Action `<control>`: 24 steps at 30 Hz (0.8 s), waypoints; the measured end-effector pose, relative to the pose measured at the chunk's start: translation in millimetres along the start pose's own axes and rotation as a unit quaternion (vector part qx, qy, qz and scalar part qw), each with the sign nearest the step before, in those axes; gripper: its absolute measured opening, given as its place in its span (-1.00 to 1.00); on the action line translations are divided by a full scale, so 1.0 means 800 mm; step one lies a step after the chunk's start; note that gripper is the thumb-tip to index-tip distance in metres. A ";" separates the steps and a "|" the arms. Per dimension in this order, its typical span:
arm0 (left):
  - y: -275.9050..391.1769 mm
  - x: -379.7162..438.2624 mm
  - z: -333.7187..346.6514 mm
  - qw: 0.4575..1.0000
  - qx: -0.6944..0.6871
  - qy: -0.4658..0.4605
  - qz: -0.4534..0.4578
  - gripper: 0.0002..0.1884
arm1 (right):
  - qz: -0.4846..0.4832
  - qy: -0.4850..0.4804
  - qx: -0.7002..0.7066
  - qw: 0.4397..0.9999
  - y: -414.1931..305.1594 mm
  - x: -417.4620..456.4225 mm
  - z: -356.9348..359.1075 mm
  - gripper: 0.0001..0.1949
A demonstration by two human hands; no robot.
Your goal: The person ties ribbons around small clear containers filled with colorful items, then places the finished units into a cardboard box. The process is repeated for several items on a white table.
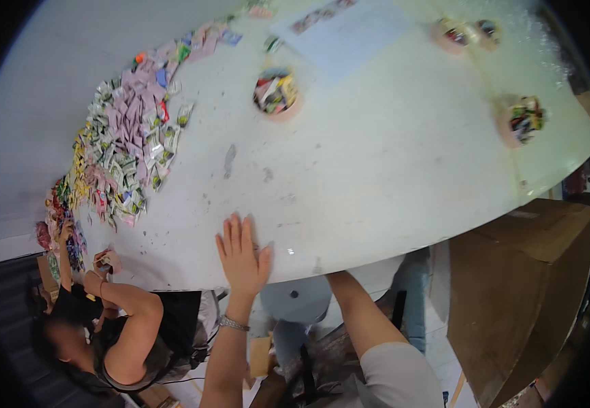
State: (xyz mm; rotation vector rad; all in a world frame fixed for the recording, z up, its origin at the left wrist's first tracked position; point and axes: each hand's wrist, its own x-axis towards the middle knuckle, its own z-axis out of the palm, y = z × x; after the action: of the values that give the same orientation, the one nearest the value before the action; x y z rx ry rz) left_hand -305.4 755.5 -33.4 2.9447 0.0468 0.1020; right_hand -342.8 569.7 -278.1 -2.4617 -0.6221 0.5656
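My left hand (244,255) lies palm down on the white table (356,168), fingers spread and holding nothing. A metal bracelet (234,323) circles that wrist. My right forearm (361,311) reaches beneath the table's near edge, so the right hand is out of view. Ahead of my left hand, a pink tub (277,115) is filled with small wrapped packets. Beyond the hand to the left, a long heap of small packets (126,127) runs along the table's far side, in pink, white-green and yellow wrappers.
More filled tubs stand at the right (509,130) and upper right (448,43). White sheets (351,46) lie at the top. A large cardboard box (499,296) stands beside the table. A grey stool (295,301) is underneath. At left, a co-worker (131,326) reaches towards another tub (114,261).
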 end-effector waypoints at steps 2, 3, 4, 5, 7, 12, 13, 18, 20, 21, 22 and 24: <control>-0.006 0.008 -0.004 0.999 -0.019 -0.017 -0.032 -0.29 | 0.051 -0.029 -0.001 0.998 -0.010 -0.002 -0.021 -0.41; -0.011 -0.001 -0.011 0.998 -0.011 -0.019 -0.062 -0.29 | 0.045 -0.053 -0.003 0.998 -0.021 -0.003 -0.031 -0.42; -0.001 0.005 -0.011 0.998 -0.023 -0.034 -0.045 -0.30 | 0.083 -0.054 -0.001 0.995 -0.014 -0.020 -0.045 -0.44; -0.001 0.002 -0.014 0.998 -0.036 -0.021 -0.056 -0.31 | 0.090 -0.047 -0.017 0.995 -0.007 -0.018 -0.070 -0.46; -0.011 -0.003 -0.011 0.998 -0.021 -0.032 -0.057 -0.31 | 0.115 -0.067 -0.011 0.991 -0.002 -0.037 -0.097 -0.49; -0.025 -0.008 -0.023 0.998 -0.010 -0.031 -0.059 -0.35 | 0.155 -0.115 0.008 0.981 0.027 -0.057 -0.161 -0.56; -0.023 0.000 -0.025 0.998 -0.009 -0.042 -0.042 -0.35 | 0.176 -0.122 0.015 0.977 0.028 -0.067 -0.167 -0.58; -0.027 -0.005 -0.025 0.996 0.040 -0.072 -0.035 -0.32 | 0.214 -0.173 0.041 0.961 0.038 -0.074 -0.226 -0.63; -0.023 0.000 -0.018 0.995 0.057 -0.079 -0.027 -0.31 | 0.222 -0.202 0.057 0.952 0.028 -0.083 -0.257 -0.64; -0.022 -0.001 -0.021 0.994 0.065 -0.088 -0.021 -0.30 | 0.223 -0.223 0.066 0.946 0.020 -0.089 -0.279 -0.65; -0.021 0.004 -0.022 0.993 0.066 -0.094 -0.013 -0.30 | 0.216 -0.246 0.074 0.942 0.010 -0.090 -0.307 -0.65; -0.012 -0.001 -0.022 0.993 0.069 -0.100 -0.017 -0.29 | 0.155 -0.321 0.073 0.931 0.005 -0.092 -0.387 -0.66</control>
State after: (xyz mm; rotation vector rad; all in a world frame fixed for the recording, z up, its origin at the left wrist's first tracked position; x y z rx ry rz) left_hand -307.5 768.5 -17.9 3.0727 0.0788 -0.2084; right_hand -244.1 406.8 -23.2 -2.2216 -0.3995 1.5208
